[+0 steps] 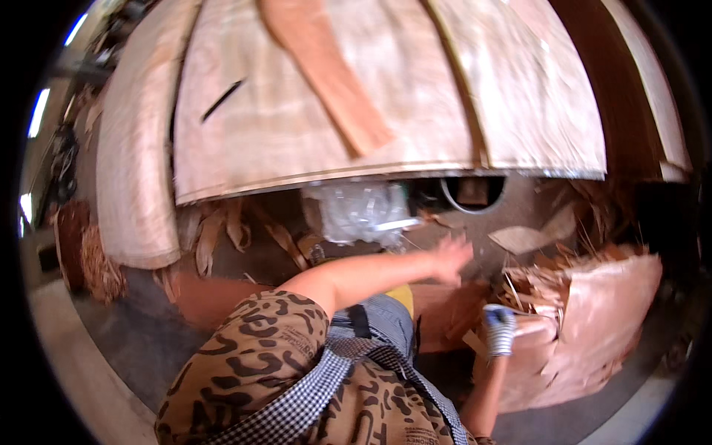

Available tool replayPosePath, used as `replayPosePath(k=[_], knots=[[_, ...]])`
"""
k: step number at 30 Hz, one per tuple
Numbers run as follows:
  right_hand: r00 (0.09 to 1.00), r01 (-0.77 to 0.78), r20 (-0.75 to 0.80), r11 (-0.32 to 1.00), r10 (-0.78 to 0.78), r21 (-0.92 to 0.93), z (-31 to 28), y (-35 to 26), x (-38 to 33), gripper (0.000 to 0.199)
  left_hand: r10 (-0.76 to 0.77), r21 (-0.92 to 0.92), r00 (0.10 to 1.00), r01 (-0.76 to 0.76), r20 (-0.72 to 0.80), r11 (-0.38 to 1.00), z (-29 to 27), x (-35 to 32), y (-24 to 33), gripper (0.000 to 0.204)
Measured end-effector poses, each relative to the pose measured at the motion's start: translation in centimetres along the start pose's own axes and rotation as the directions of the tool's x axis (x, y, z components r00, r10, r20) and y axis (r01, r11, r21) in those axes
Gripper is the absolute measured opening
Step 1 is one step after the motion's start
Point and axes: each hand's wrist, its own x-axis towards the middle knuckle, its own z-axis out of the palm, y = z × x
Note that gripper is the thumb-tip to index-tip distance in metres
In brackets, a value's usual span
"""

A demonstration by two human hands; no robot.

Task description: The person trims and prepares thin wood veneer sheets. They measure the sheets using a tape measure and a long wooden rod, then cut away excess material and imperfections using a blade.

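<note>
My left hand (451, 259) is bare and reaches across my body to the right, below the front edge of the table. Its fingers look spread, though blurred, and nothing shows in them. My right hand (500, 326) wears a striped glove with a blue part and is against the left side of a pile of reddish veneer sheets (601, 326). Its fingers are too blurred and hidden to show whether they grip a sheet. Ahead, large pale veneer sheets (386, 89) cover the table, with a narrow orange-brown veneer strip (326, 74) lying on top.
A dark thin stick-like object (222, 100) lies on the left of the sheets. Under the table edge are a clear plastic bag (360, 211) and a round-rimmed container (475, 209). Veneer scraps (211, 237) litter the floor. A bundle of shavings (100, 263) sits at far left.
</note>
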Motion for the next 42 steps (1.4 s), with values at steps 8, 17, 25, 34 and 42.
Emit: replayPosePath(k=[8, 17, 25, 34, 42], knots=[[0.954, -0.102, 0.299, 0.962, 0.022, 0.254, 28.1, -11.4, -8.6, 0.031, -0.338, -0.815, 0.895, -0.047, -0.291, 0.578, -1.1, -24.6, -3.2, 0.014], [0.894, -0.293, 0.440, 0.850, 0.081, 0.439, 43.4, -14.4, -12.0, 0.017, 0.008, 0.148, 0.690, 0.144, -0.723, 0.978, -2.7, -40.0, -9.0, 0.012], [0.802, 0.468, 0.594, 0.690, -0.069, -0.552, 56.6, -20.3, -6.8, 0.012, -0.414, -0.344, -0.007, 0.570, -0.910, 0.746, -7.6, -45.0, -21.4, 0.041], [0.772, 0.621, 0.633, 0.289, -0.061, -0.729, 61.7, -20.8, -5.3, 0.031, -0.199, -0.021, 0.357, 0.445, -0.913, 0.895, -6.3, -43.3, -21.1, 0.041], [0.665, 0.745, 0.703, 0.289, -0.253, -0.601, 64.2, -30.1, 5.4, 0.016, -0.426, -0.234, 0.390, 0.452, -0.816, 0.861, -13.6, -43.6, -21.6, 0.026]])
